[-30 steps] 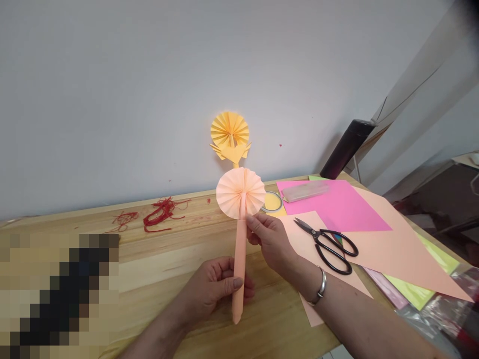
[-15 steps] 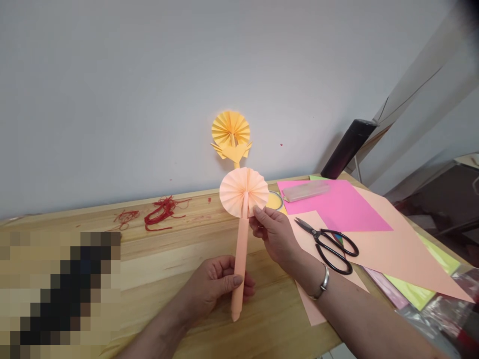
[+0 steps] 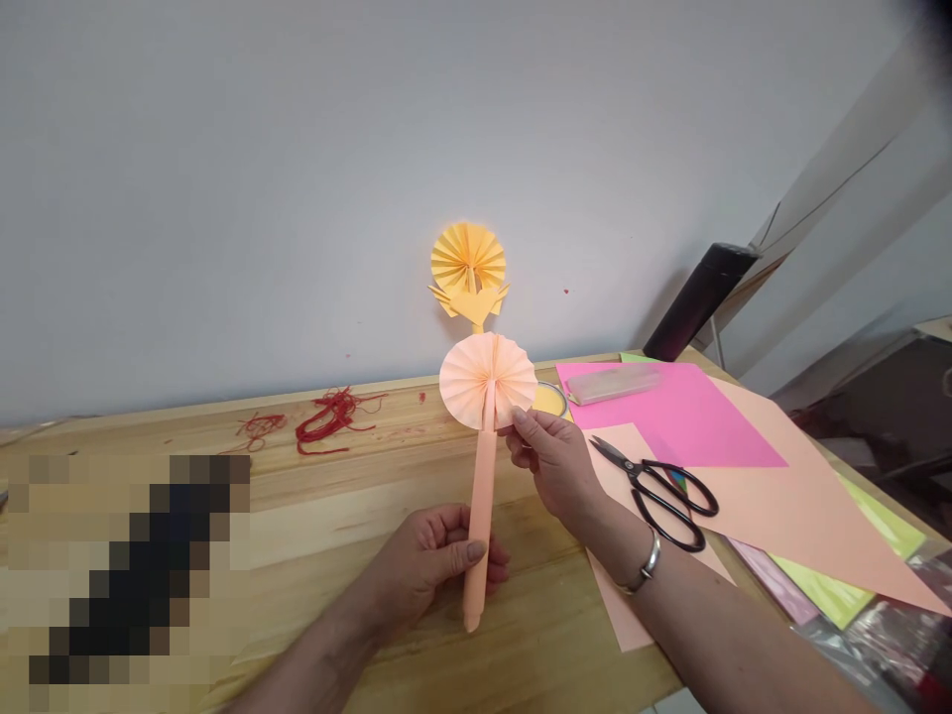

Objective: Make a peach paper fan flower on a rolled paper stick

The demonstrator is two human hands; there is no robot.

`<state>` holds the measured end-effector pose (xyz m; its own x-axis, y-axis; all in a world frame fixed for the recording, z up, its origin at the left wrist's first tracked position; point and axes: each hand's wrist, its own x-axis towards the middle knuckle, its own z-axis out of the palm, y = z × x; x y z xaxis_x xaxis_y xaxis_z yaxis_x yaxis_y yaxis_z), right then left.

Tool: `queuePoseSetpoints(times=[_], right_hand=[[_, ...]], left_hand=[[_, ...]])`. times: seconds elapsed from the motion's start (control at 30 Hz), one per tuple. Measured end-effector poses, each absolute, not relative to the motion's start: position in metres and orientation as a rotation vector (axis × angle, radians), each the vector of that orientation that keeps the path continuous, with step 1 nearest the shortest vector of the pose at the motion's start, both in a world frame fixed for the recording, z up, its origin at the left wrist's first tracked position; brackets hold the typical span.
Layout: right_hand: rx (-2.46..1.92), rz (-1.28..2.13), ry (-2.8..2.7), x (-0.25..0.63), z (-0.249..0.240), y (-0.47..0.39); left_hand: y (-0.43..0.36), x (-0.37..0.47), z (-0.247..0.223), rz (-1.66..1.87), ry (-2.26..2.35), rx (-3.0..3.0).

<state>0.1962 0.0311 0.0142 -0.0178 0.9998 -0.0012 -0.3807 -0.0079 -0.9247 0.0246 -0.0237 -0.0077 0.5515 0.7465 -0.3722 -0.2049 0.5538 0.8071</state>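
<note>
Two bare hands held one peach paper piece, a tube topped by a fan, nearly upright at the near middle of the table [image 3: 334,506]. The left hand [image 3: 427,565] closed round the lower paper tube [image 3: 482,491], thumb in front and fingers reaching behind to the right. The right hand [image 3: 554,466] pinched the lower right rim of the pleated disc [image 3: 480,382] between thumb and fingers. The step in hand appeared to be steadying the tube while setting the disc at its top; the next move would seem to call for light fingertip pressure, since the thin folds could crease or pull loose. Whether the tube's bottom end touched the wood could not be told.

The disc was round and matt, its pleats radiating from the centre, where a narrow strip ran down into the smooth, slim tube. Beyond, a yellow paper figure [image 3: 468,260], with a similar pleated round and a heart-shaped front, stood before the plain wall [image 3: 260,198]. Far left lay loose, tangled red thread [image 3: 327,421]. To the right, scissors [image 3: 676,491] with black looped handles rested on peach sheets [image 3: 788,521]; behind them a flat, glossy pink sheet [image 3: 725,426] bore a translucent, elongated object [image 3: 614,384]. Far right leaned a dark cylinder [image 3: 699,302].
</note>
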Motion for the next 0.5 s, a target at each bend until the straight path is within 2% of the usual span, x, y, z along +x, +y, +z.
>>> queuePoseSetpoints(times=[0.2, 0.43, 0.5], right_hand=[[-0.918, 1.399, -0.924, 0.197, 0.016, 0.034], [-0.999, 0.818, -1.138, 0.191, 0.015, 0.027], [-0.985, 0.746, -1.201, 0.187, 0.015, 0.025]], left_hand=[[-0.023, 0.024, -0.01, 0.651, 0.784, 0.774], [-0.021, 0.024, -0.012, 0.724, 0.782, 0.795], [-0.021, 0.024, -0.011, 0.765, 0.779, 0.797]])
